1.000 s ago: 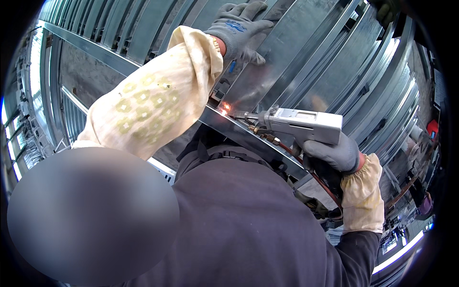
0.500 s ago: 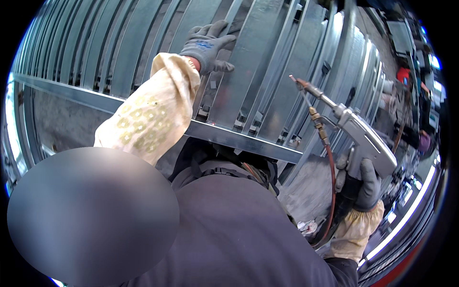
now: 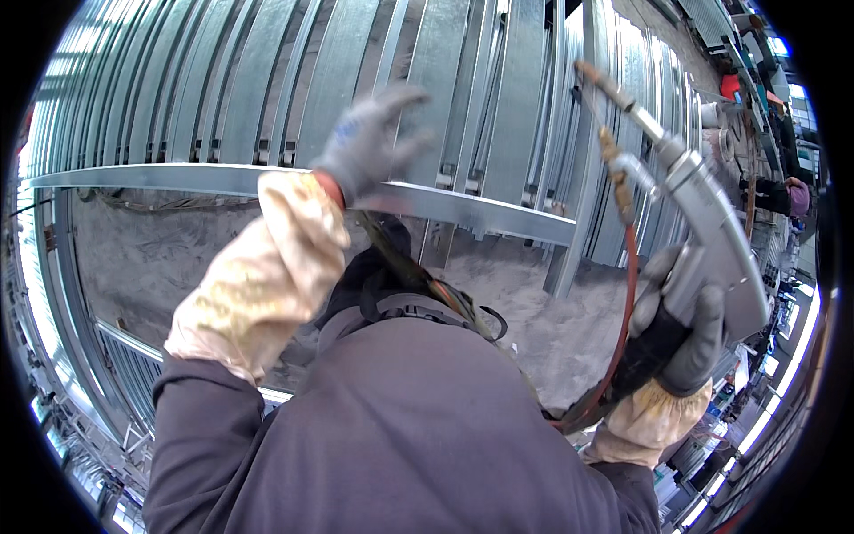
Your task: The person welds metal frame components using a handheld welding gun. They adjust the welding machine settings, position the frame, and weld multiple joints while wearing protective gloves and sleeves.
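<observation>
Right grip (image 3: 704, 343) around silver torch (image 3: 709, 209), left grip (image 3: 378, 141) splayed near slatted steel frame (image 3: 498, 215), grey workshop floor (image 3: 507, 289) below

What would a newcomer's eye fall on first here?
Probably the silvery gun-shaped tool on the right, gripped in the gloved right hand, its coppery tip pointing up and left. Then the left hand, blurred and open, left of centre, and the metal slats across the top.
</observation>
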Available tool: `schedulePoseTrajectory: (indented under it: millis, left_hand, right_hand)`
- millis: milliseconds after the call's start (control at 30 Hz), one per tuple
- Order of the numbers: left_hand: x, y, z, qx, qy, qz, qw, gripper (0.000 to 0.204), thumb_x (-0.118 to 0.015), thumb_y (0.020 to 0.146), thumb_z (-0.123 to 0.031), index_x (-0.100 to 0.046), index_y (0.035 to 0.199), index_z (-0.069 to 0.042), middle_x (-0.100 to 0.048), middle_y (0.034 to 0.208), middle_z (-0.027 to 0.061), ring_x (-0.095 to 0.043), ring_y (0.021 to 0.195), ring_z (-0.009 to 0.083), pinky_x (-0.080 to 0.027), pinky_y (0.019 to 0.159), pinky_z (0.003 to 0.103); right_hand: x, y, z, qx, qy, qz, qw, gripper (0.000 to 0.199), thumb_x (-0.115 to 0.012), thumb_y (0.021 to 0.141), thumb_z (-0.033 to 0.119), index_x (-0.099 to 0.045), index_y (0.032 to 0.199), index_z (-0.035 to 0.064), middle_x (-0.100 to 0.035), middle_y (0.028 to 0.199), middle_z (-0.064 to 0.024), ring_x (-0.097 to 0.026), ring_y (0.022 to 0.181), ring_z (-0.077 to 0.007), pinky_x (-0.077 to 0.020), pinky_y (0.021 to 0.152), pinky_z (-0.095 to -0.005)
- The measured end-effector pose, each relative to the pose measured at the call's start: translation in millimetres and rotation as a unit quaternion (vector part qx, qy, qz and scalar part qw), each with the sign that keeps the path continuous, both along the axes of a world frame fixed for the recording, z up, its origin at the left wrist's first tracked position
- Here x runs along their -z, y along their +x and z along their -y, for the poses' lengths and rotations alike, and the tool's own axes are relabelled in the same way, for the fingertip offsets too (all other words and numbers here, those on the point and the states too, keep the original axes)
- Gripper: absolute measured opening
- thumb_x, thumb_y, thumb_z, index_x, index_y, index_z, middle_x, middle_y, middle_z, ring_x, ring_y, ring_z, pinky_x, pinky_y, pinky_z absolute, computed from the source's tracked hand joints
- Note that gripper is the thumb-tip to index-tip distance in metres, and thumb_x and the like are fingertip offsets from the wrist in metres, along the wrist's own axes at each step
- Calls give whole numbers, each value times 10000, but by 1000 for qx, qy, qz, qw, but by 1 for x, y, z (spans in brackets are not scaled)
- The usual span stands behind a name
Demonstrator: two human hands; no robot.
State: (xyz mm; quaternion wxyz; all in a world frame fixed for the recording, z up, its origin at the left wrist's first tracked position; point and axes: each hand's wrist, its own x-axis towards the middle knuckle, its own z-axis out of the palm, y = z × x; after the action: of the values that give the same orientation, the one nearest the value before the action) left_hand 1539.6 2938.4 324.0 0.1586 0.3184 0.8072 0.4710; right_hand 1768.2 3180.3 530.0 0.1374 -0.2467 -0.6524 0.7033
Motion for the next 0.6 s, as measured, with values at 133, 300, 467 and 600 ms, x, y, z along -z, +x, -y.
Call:
schedulePoseTrajectory:
  millis: [133, 300, 467, 600]
  left_hand:
    - [-17, 148, -16, 147, 128, 150, 969, 649, -771, 867, -252, -515, 1418, -25, -567, 1363, 177, -550, 1285, 299, -438, 1091, 397]
    - [-41, 255, -20, 230, 101, 262, 932, 1065, -847, 773, -201, -193, 1588, 0, -406, 1525, 208, -429, 1415, 292, -367, 1166, 402]
    - [14, 315, 5, 225, 62, 317, 919, 1163, -869, 715, -250, -149, 1595, -6, -433, 1486, 237, -433, 1405, 303, -383, 1142, 362]
    - [105, 378, 39, 193, 38, 451, 870, 948, -860, 741, -183, -331, 1513, -40, -542, 1393, 138, -492, 1342, 221, -415, 1117, 365]
  right_hand:
    - [11, 22, 18, 18, -28, -148, 988, 459, -564, 1019, 351, -552, 1150, -90, -655, 1036, -264, -672, 623, -185, -555, 511, -239]
    - [54, 89, 44, -77, -44, -50, 995, 430, -622, 978, 283, -535, 1231, -54, -672, 917, -129, -679, 738, -191, -593, 576, -294]
    - [183, 169, 92, -46, 65, 54, 995, 617, -704, 893, 142, -444, 1417, -54, -668, 1017, -113, -671, 865, -208, -565, 764, -323]
    - [270, 211, 135, -76, 118, 33, 989, 756, -680, 863, 82, -336, 1521, -60, -673, 1097, -152, -688, 920, -218, -563, 817, -335]
